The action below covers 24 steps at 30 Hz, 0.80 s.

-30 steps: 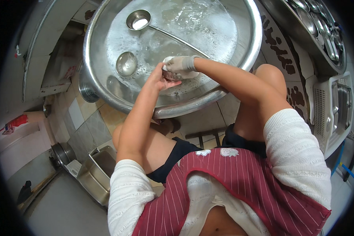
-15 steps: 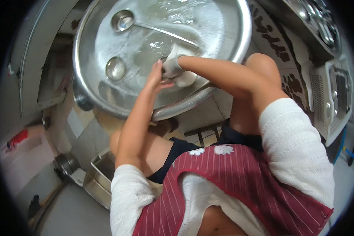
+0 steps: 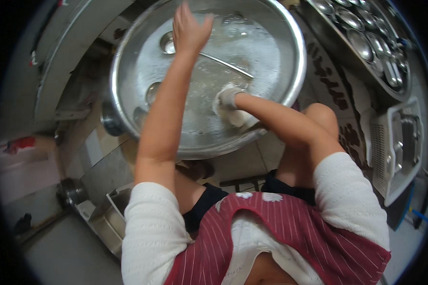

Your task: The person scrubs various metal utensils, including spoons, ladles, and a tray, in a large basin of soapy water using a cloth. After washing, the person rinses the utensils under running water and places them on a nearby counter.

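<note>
A wide metal basin (image 3: 297,57) of cloudy, sudsy water stands before me. My left hand (image 3: 191,31) is raised over its far left part, fingers stretched out, holding nothing. Beneath that hand lies a long-handled ladle (image 3: 227,65), its bowl to the left and partly covered. Toward the near right side of the basin, my right hand (image 3: 229,98), in a greyish glove, is down at the water with a white cloth (image 3: 238,116) bunched at it; the fingertips are hidden. A round metal piece (image 3: 152,92) shows partly behind my left forearm.
At the far right a metal tray (image 3: 330,40) holds several metal spoons or ladles. A white plastic basket (image 3: 390,187) with metal pieces stands below it. Metal containers (image 3: 107,223) and a pot (image 3: 72,191) are at the lower left.
My left hand has moved away from the right hand, up and over the ladle's bowl, and its fingers have spread. The right hand stays at the water with the cloth. The view has shifted.
</note>
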### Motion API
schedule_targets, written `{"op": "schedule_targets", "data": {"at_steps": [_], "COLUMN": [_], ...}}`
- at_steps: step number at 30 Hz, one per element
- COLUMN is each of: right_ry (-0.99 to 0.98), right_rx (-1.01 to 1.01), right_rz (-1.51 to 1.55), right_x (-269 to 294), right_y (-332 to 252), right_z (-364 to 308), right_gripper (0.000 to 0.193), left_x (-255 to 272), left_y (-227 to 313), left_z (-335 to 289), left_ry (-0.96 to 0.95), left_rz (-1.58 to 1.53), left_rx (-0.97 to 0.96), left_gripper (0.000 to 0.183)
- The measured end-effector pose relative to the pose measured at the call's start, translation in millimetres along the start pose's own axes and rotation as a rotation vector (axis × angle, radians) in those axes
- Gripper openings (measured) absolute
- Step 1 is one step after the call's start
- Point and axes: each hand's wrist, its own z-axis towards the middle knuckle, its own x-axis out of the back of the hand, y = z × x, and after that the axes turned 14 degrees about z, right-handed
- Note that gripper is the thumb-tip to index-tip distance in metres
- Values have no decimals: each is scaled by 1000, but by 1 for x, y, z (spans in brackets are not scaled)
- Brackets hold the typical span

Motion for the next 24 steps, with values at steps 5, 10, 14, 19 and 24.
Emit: {"op": "schedule_targets", "data": {"at_steps": [5, 10, 14, 19, 24], "right_ry": [82, 270, 493, 559, 327], "right_rx": [-114, 48, 59, 54, -377], "right_rz": [66, 499, 960, 1017, 1982], "right_x": [11, 4, -25, -7, 23], "right_y": [2, -13, -11, -57, -54], "right_z": [-5, 5, 41, 38, 24], "right_gripper": [29, 30, 32, 35, 40], "left_x": [-50, -104, -100, -16, -7], "left_y": [-150, -241, -130, -94, -84], "left_z": [-148, -227, -197, -194, -210], "left_ry": [-771, -904, -858, -904, -555], "left_rz": [824, 732, 545, -289, -1321], "left_rx": [593, 399, 218, 420, 836], "left_gripper": [76, 27, 22, 15, 19]}}
